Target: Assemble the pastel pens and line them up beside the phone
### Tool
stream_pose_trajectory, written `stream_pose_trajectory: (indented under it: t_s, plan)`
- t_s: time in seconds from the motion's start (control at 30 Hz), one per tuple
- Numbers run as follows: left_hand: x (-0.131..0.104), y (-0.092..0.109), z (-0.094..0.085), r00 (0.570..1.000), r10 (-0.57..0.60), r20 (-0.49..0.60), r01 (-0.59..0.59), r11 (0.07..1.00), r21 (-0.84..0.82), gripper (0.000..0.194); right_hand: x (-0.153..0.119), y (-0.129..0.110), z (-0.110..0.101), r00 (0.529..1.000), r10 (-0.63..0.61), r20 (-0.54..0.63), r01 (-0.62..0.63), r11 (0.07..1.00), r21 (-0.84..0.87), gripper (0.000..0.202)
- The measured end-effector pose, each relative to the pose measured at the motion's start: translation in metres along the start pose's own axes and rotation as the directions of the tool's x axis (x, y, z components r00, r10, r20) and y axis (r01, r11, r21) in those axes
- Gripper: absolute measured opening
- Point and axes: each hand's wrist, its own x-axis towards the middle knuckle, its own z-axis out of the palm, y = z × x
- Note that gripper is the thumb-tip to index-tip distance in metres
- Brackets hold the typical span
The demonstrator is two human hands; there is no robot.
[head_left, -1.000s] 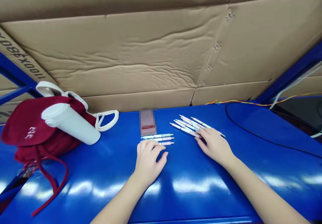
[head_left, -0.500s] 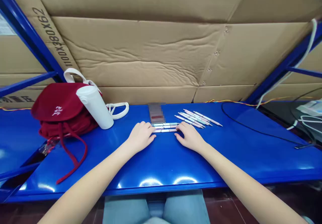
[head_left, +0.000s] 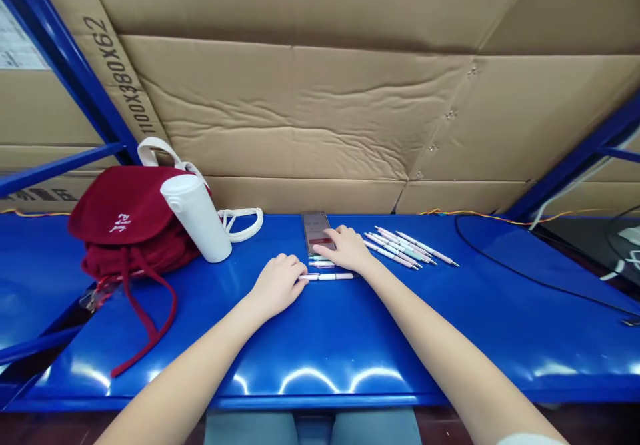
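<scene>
My left hand [head_left: 280,285] has its thumb and fingertips closed on the left end of a white and pink pen [head_left: 330,276] that lies flat on the blue table. My right hand [head_left: 346,248] is spread over the lower right part of a dark phone [head_left: 315,224], its fingers apart. Between the phone and the pen lie other pens [head_left: 320,263], partly covered by my right hand. To the right is a loose pile of several white, pink and green pens [head_left: 405,248].
A dark red bag [head_left: 133,208] and a white bottle [head_left: 197,218] stand on the left of the blue table [head_left: 310,338], beside a white strap [head_left: 249,225]. Cardboard [head_left: 300,112] lines the back. A black cable [head_left: 525,275] crosses the right side.
My right hand has left the right end of the pens and moved up and left onto the phone. The nearest pen now lies apart from the other pens. The view has shifted slightly.
</scene>
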Motion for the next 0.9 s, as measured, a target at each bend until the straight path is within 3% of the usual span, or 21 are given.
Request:
stream_pose_trajectory:
  t_s: [0.13, 0.4, 0.57, 0.9]
  plan:
    - [-0.005, 0.0, -0.005, 0.998, 0.012, 0.062, -0.013, 1.0, 0.015, 0.016, 0.002, -0.012, 0.005, 0.998, -0.065, 0.022, 0.065, 0.998, -0.011, 0.074]
    - [-0.014, -0.006, -0.015, 0.992, -0.002, 0.127, -0.006, 0.998, 0.068, 0.012, 0.015, -0.06, 0.01, 0.977, -0.199, 0.082, 0.201, 0.979, -0.019, 0.056]
    - [-0.015, -0.01, -0.02, 0.991, -0.008, 0.135, 0.0, 0.998, 0.057, 0.011, 0.029, -0.079, 0.017, 0.953, -0.274, 0.128, 0.278, 0.961, -0.01, 0.058]
    - [-0.015, -0.013, -0.021, 0.984, -0.052, 0.171, 0.047, 0.998, 0.035, 0.016, 0.037, -0.077, 0.019, 0.948, -0.291, 0.132, 0.275, 0.953, 0.125, 0.064]
